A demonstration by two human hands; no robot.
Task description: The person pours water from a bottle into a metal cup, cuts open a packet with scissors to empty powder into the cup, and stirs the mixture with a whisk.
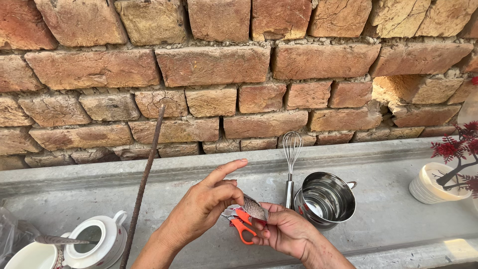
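Gripping orange-handled scissors [242, 225] and speckled egg [254, 207], both hands closed, steel pot [326, 199] just right, ledge edge near.

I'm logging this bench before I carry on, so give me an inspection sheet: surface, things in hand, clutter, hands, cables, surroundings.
Surface: grey concrete ledge, dusty, against the wall.
Things in hand: orange-handled scissors and a small foil sachet, held together over the ledge.
Clutter: steel pot with a whisk upright beside it; white teapot; spoon lying across a white cup; rusty rod leaning; white plant pot with red leaves.
Hands: left hand pinches the sachet, forefinger raised; right hand has its grip on the scissors.
Cables: nothing seen.
Surroundings: rough brick wall.
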